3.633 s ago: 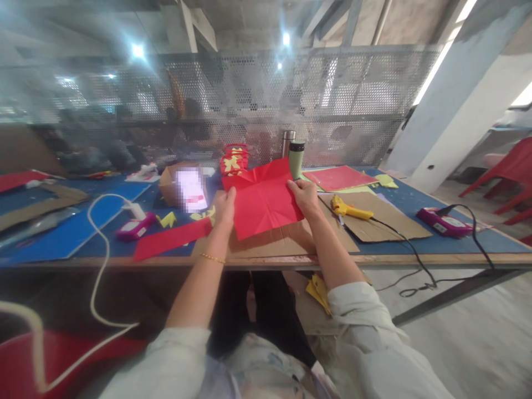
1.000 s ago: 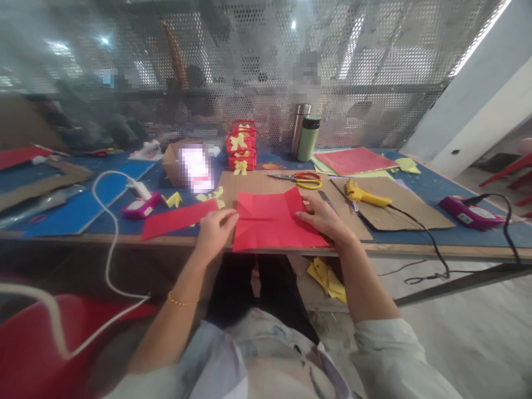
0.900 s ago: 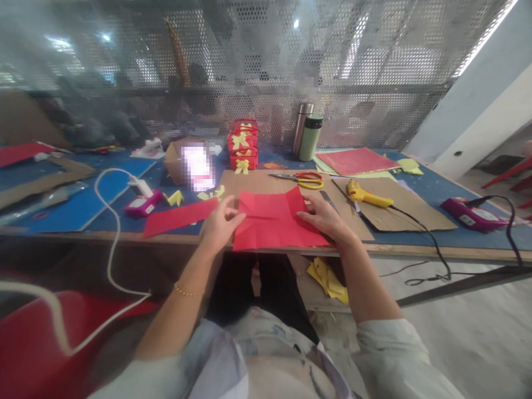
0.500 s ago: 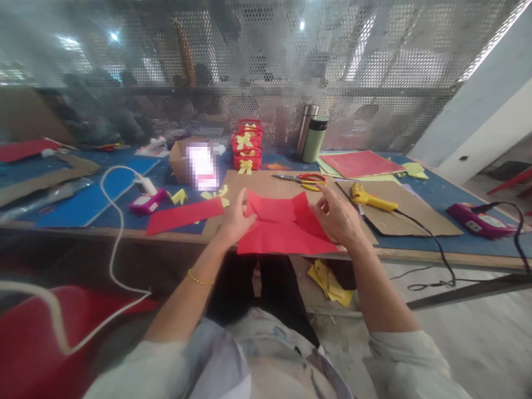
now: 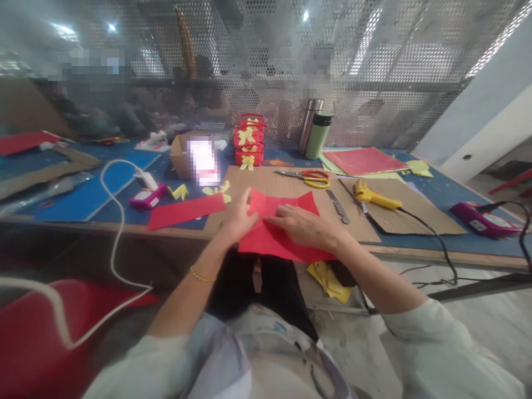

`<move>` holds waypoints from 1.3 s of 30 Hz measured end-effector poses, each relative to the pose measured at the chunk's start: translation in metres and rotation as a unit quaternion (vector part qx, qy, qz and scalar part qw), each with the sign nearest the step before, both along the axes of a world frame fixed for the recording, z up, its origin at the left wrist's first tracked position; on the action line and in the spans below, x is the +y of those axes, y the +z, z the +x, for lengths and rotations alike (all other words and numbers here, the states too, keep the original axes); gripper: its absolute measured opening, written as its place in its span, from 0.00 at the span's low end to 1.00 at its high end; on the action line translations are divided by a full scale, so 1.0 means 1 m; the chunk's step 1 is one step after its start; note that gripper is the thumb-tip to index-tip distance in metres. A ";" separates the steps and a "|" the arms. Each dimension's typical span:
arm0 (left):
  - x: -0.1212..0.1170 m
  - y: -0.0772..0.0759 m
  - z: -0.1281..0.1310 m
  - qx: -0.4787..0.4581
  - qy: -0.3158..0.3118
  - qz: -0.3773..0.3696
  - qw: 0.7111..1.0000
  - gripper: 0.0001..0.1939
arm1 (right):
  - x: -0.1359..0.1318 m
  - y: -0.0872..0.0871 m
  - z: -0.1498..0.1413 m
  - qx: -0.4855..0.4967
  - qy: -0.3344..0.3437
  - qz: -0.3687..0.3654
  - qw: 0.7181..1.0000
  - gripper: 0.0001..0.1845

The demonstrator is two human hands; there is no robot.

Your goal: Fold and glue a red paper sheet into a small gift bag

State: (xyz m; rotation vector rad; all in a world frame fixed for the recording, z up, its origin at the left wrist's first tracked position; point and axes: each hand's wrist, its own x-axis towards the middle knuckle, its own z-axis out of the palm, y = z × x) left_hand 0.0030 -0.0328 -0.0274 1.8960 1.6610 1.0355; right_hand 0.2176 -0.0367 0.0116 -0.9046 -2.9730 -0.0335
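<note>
A creased sheet of red paper (image 5: 270, 241) with folded, raised edges lies in front of me at the table's front edge. At its left edge, my left hand (image 5: 240, 219) is closed on the paper, thumb on the inner side. My right hand (image 5: 305, 226) reaches across the sheet, its fingers bent together on the paper left of the middle, close to my left thumb. The palm hides part of the right half of the sheet. Just beyond the paper lie red-and-yellow-handled scissors (image 5: 313, 178). A flat grey blade-like tool (image 5: 338, 207) rests to the right.
Brown cardboard (image 5: 266, 180) lies under the work. Left are a red strip (image 5: 187, 211), yellow bows (image 5: 218, 191) and a purple box (image 5: 147, 197) with white cable. Behind stand small red boxes (image 5: 249, 141) and a green flask (image 5: 319, 137). Right lies a yellow glue gun (image 5: 378, 198).
My right hand has left the paper's right edge and moved left onto its middle, uncovering the grey blade-like tool. My left hand stays at the left edge.
</note>
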 end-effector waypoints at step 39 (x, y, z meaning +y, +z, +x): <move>-0.034 -0.002 0.018 0.300 -0.137 0.087 0.940 0.22 | -0.013 -0.019 0.030 0.169 0.060 0.003 0.984 0.16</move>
